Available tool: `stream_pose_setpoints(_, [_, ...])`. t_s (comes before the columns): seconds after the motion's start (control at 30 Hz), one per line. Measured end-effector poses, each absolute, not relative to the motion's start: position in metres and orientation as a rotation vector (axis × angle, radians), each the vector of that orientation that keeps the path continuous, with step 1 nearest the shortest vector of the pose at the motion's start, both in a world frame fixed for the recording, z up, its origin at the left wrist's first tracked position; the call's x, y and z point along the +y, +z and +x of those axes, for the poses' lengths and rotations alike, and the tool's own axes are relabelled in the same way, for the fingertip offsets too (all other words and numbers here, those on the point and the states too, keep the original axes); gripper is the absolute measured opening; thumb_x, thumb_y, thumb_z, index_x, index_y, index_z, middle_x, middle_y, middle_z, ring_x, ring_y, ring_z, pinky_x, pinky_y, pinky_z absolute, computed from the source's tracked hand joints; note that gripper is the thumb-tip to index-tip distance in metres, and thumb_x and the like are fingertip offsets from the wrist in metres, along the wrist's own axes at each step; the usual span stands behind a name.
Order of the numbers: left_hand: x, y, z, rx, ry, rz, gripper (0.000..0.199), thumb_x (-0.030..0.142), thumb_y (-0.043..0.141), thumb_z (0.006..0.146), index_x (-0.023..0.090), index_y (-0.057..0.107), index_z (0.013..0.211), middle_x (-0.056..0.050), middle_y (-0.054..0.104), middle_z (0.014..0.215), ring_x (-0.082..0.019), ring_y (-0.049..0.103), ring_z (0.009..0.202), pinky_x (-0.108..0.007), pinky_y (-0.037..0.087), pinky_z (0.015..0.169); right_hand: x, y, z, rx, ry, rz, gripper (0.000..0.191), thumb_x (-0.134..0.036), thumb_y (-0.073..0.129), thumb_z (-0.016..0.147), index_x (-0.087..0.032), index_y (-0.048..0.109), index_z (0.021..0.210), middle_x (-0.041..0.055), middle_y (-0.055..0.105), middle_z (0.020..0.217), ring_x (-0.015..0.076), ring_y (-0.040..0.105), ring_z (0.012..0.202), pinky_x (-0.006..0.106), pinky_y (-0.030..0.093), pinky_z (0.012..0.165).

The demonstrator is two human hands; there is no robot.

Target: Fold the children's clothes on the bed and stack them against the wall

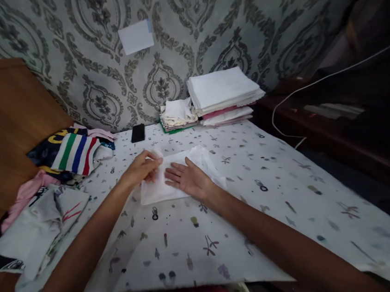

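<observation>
White cloth [163,192] is lying folded on the printed cover [186,235], directly before the wearer, prob. so both hands are reaching it w/o strain. L hand [144,168] is curling at the cloth's L side, thumb close to index; cannot tell if it is pinching a fold. R hand [189,179] is holding its fingers extended, palm turned inward, over the cloth, gripping nothing; poss. steadying layers, contact unconfirmed. Hands are sitting apart, near each other. Large folded stack [224,89], small pile [178,114] and phone [138,133] are lying toward the back, presumably kept out of the way; clothes [77,153] are lying at L.

Obscured: hands are hiding part of the cloth, so layer count n/a. Far R is going too dark to ID items behind the cable [308,79]. Bottom edge is cutting off both arms.
</observation>
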State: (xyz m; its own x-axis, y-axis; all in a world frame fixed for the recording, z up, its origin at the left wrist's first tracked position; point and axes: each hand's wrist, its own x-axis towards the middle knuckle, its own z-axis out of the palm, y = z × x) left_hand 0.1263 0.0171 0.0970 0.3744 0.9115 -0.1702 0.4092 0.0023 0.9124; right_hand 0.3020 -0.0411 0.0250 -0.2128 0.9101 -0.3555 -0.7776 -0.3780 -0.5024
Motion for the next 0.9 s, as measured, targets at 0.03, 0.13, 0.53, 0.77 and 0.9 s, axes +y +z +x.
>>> stream_pose_setpoints(0.03, [0.014, 0.092, 0.135, 1.148, 0.593, 1.576, 0.033, 0.047, 0.068, 0.080, 0.022, 0.049, 0.092, 0.005, 0.057, 0.065, -0.011, 0.055, 0.042, -0.018, 0.032, 0.038, -0.040, 0.024, 0.303, -0.255, 1.842, -0.703, 0.052, -0.052, 0.029, 0.103, -0.013, 0.048, 0.131, 0.0192, 0.059, 0.131, 0.0233, 0.067, 0.109, 0.041, 0.060, 0.085])
stream_pose_setpoints(0.13, [0.007, 0.074, 0.140, 1.063, 0.648, 1.628, 0.038, 0.053, 0.065, 0.081, 0.022, 0.049, 0.096, 0.003, 0.060, 0.071, -0.012, 0.061, 0.048, -0.019, 0.037, 0.040, -0.039, 0.022, 0.305, -0.290, 1.859, -0.676, 0.049, -0.050, 0.026, 0.104, -0.014, 0.049, 0.127, 0.0192, 0.061, 0.129, 0.0227, 0.067, 0.108, 0.043, 0.060, 0.085])
stream_pose_setpoints(0.53, [-0.015, 0.015, 0.108, 1.073, 0.676, 2.613, 0.044, 0.038, 0.040, 0.100, 0.020, 0.049, 0.139, -0.013, 0.052, 0.147, -0.027, 0.044, 0.139, -0.047, 0.034, 0.118, -0.032, 0.030, 0.295, -0.727, 1.647, -0.979, 0.065, -0.014, 0.054, 0.087, -0.026, 0.040, 0.149, 0.0066, 0.070, 0.116, 0.0178, 0.069, 0.097, 0.035, 0.058, 0.084])
stream_pose_setpoints(0.77, [-0.022, 0.004, 0.113, 1.059, 0.718, 2.659, 0.050, 0.042, 0.037, 0.102, 0.019, 0.039, 0.147, -0.014, 0.041, 0.156, -0.027, 0.036, 0.146, -0.049, 0.032, 0.120, -0.009, 0.026, 0.298, -1.066, 1.474, -1.168, 0.047, -0.011, 0.053, 0.083, -0.016, 0.065, 0.128, 0.0082, 0.073, 0.103, 0.0172, 0.067, 0.084, 0.034, 0.057, 0.081])
stream_pose_setpoints(0.9, [0.001, 0.012, 0.107, 1.105, 0.755, 2.569, 0.047, 0.040, 0.039, 0.100, 0.017, 0.045, 0.141, -0.015, 0.049, 0.149, -0.026, 0.043, 0.140, -0.046, 0.035, 0.117, -0.001, 0.016, 0.304, -1.015, 1.454, -1.254, 0.040, -0.009, 0.056, 0.081, -0.014, 0.069, 0.119, 0.0087, 0.073, 0.099, 0.0163, 0.066, 0.076, 0.034, 0.058, 0.073])
